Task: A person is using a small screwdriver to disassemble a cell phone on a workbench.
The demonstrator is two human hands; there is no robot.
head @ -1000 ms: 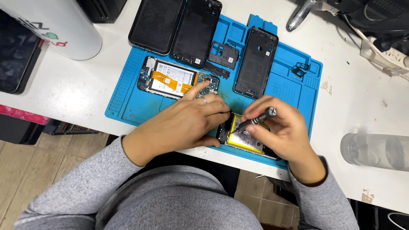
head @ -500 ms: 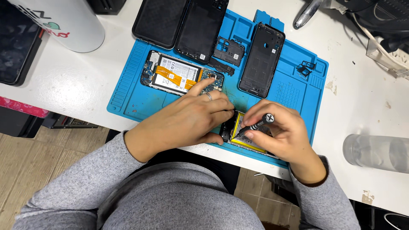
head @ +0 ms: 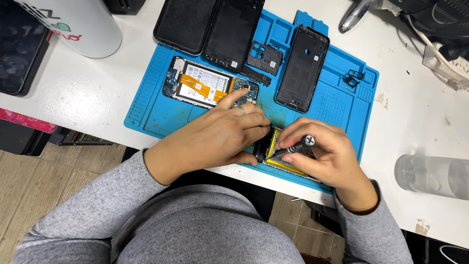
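Observation:
An opened phone with a yellow battery (head: 286,164) lies at the near edge of the blue work mat (head: 149,105). My left hand (head: 215,137) presses on its left end and holds it steady. My right hand (head: 322,156) grips a small black screwdriver (head: 293,146) whose tip points down into the phone. A ring shows on my left hand.
Farther back on the mat lie another opened phone with a white battery and orange ribbon (head: 205,88), two black back covers (head: 232,29), a black frame (head: 303,68) and small black parts (head: 264,58). A white cup (head: 78,24) stands at the left, a clear glass (head: 432,176) at the right.
The view has shifted slightly; my hands stay on the phone, with the screwdriver turning a little in my right hand.

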